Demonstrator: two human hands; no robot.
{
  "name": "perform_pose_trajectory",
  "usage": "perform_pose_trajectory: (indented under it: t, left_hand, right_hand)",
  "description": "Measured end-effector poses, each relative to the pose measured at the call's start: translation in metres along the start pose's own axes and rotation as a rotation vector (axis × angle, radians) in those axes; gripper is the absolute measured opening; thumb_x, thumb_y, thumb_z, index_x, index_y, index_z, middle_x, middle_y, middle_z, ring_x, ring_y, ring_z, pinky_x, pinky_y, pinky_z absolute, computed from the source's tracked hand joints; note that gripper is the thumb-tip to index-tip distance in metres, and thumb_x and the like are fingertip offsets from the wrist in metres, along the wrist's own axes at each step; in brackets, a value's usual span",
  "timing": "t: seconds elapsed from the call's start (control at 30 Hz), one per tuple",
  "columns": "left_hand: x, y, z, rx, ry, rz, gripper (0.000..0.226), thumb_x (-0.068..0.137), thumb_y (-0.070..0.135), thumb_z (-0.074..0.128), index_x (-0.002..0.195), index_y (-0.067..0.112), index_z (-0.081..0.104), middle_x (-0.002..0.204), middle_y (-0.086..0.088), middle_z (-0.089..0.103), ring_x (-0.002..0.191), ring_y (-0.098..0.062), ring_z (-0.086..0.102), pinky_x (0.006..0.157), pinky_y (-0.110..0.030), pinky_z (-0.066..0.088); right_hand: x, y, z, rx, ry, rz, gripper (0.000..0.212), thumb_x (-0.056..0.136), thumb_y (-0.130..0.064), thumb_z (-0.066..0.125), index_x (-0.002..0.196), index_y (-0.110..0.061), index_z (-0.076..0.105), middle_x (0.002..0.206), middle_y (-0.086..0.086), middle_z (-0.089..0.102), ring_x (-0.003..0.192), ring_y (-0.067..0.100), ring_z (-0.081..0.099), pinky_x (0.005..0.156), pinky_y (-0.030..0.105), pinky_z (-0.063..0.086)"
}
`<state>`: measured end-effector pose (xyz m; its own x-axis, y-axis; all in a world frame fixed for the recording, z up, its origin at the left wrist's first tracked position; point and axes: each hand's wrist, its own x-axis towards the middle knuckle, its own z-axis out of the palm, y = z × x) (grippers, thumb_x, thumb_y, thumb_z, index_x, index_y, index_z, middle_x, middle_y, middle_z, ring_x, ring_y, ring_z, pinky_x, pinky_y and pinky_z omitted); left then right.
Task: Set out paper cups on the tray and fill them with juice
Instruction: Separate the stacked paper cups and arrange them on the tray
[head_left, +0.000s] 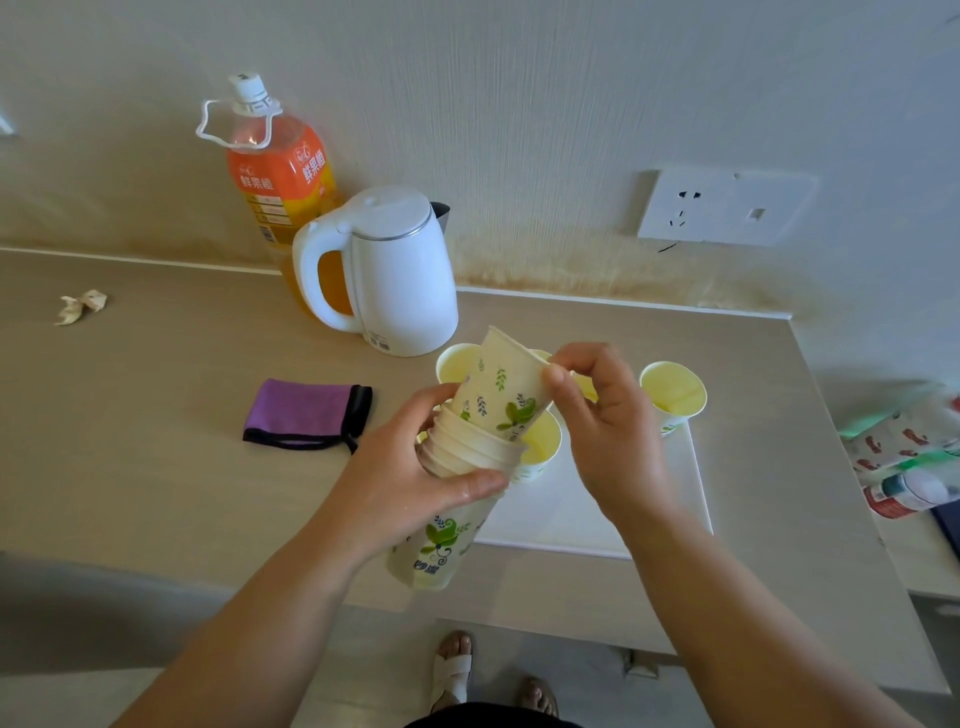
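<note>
Tilting up and away from the body, the stack of cups (460, 453) is gripped around its middle by the left hand (402, 486), over the left edge of the tray (597, 512). The top cup (498, 389), partly out along that axis, is pinched at its rim by the fingers (555, 382) of the right hand (610, 431), which is nearer the tray's bare front.

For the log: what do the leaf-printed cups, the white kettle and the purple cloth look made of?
The nested stack of leaf-printed cups, gripped by the left hand: matte paper, judging by rolled rims and printed walls. The right hand pinches the top cup by its thin rim. The white kettle: smooth, faintly glossy shell, likely plastic. The purple cloth with black edging: soft, fuzzy fabric, probably microfibre.
</note>
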<state>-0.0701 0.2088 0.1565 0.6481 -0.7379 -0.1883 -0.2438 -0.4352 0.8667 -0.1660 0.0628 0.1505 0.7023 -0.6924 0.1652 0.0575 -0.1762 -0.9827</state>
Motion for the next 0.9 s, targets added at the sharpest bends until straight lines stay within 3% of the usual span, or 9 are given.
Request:
perform_pose_trajectory:
  t: [0.1, 0.2, 0.3, 0.37, 0.43, 0.57, 0.7, 0.8, 0.9]
  left_hand:
    - [0.001, -0.001, 0.004, -0.016, 0.02, 0.007, 0.064, 0.061, 0.041, 0.083, 0.109, 0.054, 0.041, 0.103, 0.026, 0.06, 0.091, 0.023, 0.053, 0.066, 0.001, 0.042]
    - [0.003, -0.003, 0.01, 0.02, 0.023, 0.026, 0.068, 0.061, 0.046, 0.082, 0.116, 0.05, 0.043, 0.104, 0.027, 0.06, 0.094, 0.02, 0.053, 0.069, -0.006, 0.045]
    - [0.006, -0.003, 0.015, 0.035, 0.025, 0.032, 0.069, 0.062, 0.046, 0.082, 0.118, 0.048, 0.043, 0.105, 0.025, 0.06, 0.094, 0.017, 0.054, 0.072, -0.01, 0.046]
    - [0.008, -0.002, 0.018, 0.058, 0.0, 0.04, 0.067, 0.061, 0.047, 0.082, 0.115, 0.051, 0.041, 0.105, 0.026, 0.059, 0.096, 0.017, 0.052, 0.07, -0.009, 0.046]
    - [0.01, 0.002, 0.021, 0.065, -0.027, 0.045, 0.067, 0.06, 0.049, 0.082, 0.113, 0.053, 0.04, 0.105, 0.028, 0.057, 0.098, 0.018, 0.05, 0.069, -0.007, 0.045]
    - [0.019, 0.003, 0.025, 0.02, 0.004, 0.012, 0.071, 0.061, 0.044, 0.083, 0.121, 0.048, 0.044, 0.108, 0.025, 0.056, 0.096, 0.013, 0.055, 0.071, -0.009, 0.045]
    - [0.025, 0.0, 0.017, -0.044, 0.059, -0.007, 0.068, 0.058, 0.049, 0.084, 0.115, 0.051, 0.046, 0.106, 0.027, 0.057, 0.092, 0.022, 0.053, 0.069, -0.009, 0.044]
    - [0.027, -0.001, 0.015, -0.051, 0.069, -0.031, 0.07, 0.053, 0.051, 0.085, 0.11, 0.055, 0.046, 0.105, 0.029, 0.058, 0.09, 0.024, 0.053, 0.071, -0.012, 0.042]
    - [0.028, 0.0, 0.017, -0.055, 0.074, -0.026, 0.069, 0.051, 0.052, 0.085, 0.108, 0.055, 0.046, 0.105, 0.029, 0.057, 0.087, 0.026, 0.053, 0.068, -0.009, 0.041]
  right_hand:
    - [0.001, 0.012, 0.001, 0.23, -0.037, 0.234, 0.072, 0.064, -0.035, 0.077, 0.127, -0.027, 0.043, 0.126, -0.012, 0.05, 0.116, 0.0, 0.051, 0.091, 0.022, 0.047]
    - [0.004, 0.02, -0.001, 0.457, -0.188, 0.506, 0.118, 0.048, -0.033, 0.088, 0.146, -0.016, 0.026, 0.126, -0.002, 0.058, 0.115, 0.013, 0.058, 0.102, 0.034, 0.043]
    - [0.005, 0.028, -0.01, 0.61, -0.234, 0.608, 0.109, 0.051, -0.025, 0.089, 0.144, -0.012, 0.034, 0.127, 0.008, 0.061, 0.115, 0.021, 0.06, 0.106, 0.04, 0.041]
    - [0.002, 0.033, -0.018, 0.605, -0.258, 0.591, 0.088, 0.057, -0.021, 0.085, 0.135, -0.011, 0.046, 0.118, 0.007, 0.065, 0.108, 0.019, 0.064, 0.097, 0.037, 0.047]
    - [0.0, 0.034, -0.024, 0.616, -0.254, 0.539, 0.09, 0.047, -0.028, 0.092, 0.126, -0.009, 0.053, 0.109, 0.007, 0.067, 0.101, 0.02, 0.065, 0.087, 0.034, 0.052]
    - [0.01, 0.035, -0.054, 0.71, 0.025, 0.312, 0.083, 0.038, -0.033, 0.094, 0.111, -0.026, 0.056, 0.106, 0.005, 0.064, 0.097, 0.025, 0.065, 0.076, 0.042, 0.056]
    - [0.009, 0.048, -0.091, 0.262, 0.195, 0.134, 0.075, 0.06, -0.021, 0.081, 0.121, -0.041, 0.042, 0.123, -0.001, 0.056, 0.112, 0.016, 0.058, 0.089, 0.037, 0.052]
    - [-0.006, 0.08, -0.092, 0.042, 0.17, 0.197, 0.077, 0.056, -0.029, 0.082, 0.119, -0.044, 0.041, 0.125, -0.006, 0.053, 0.109, 0.001, 0.055, 0.091, 0.029, 0.05]
    - [-0.017, 0.113, -0.084, -0.028, 0.085, 0.273, 0.069, 0.062, -0.014, 0.086, 0.111, -0.044, 0.048, 0.111, -0.02, 0.057, 0.105, -0.005, 0.057, 0.093, 0.034, 0.052]
